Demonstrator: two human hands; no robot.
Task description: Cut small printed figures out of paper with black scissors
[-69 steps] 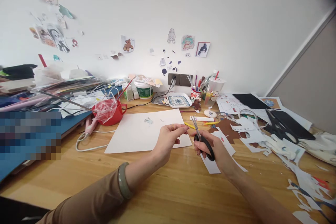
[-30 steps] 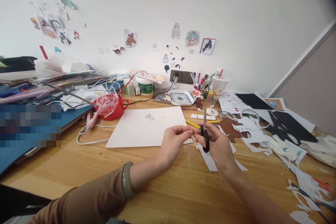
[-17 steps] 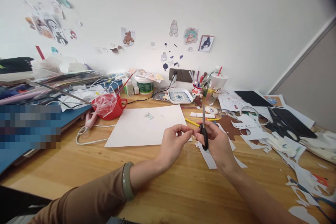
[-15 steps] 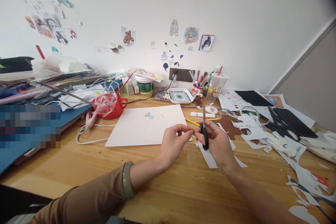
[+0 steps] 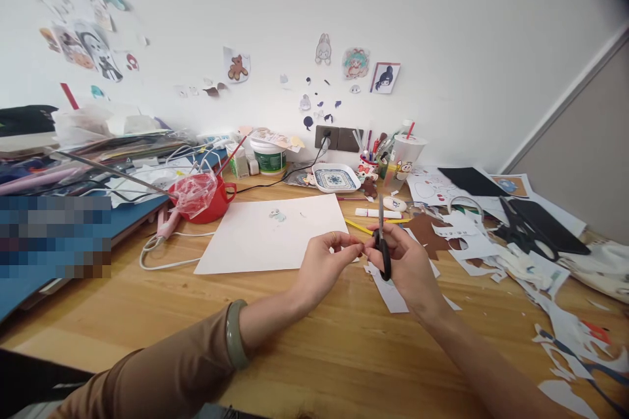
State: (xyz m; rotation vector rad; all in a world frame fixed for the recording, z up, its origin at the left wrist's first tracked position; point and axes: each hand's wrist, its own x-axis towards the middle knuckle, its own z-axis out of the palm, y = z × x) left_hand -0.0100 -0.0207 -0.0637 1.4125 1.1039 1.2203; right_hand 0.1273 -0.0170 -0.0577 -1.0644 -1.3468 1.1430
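Observation:
My right hand [image 5: 405, 268] is closed around the black handles of a pair of scissors [image 5: 382, 252], whose blades point up and away from me. Close beside it, the thumb and forefinger of my left hand [image 5: 328, 263] are pinched together, their tips meeting the right fingertips. Whatever lies in that pinch is too small to make out. Behind my left hand a large sheet of white paper [image 5: 260, 236] lies on the wooden table, with small pale cut-out pieces [image 5: 278, 215] near its upper middle.
White paper scraps [image 5: 545, 268] and brown paper [image 5: 428, 234] spread over the right side, with larger black scissors [image 5: 523, 226] among them. A white marker [image 5: 378, 213] lies beyond my hands. At the back stand a patterned tray [image 5: 337, 178], a plastic cup [image 5: 403, 160] and a red mug [image 5: 211, 203].
The whole view has shifted very slightly. Both hands keep the same pose close together, and the scissors remain upright in my right hand.

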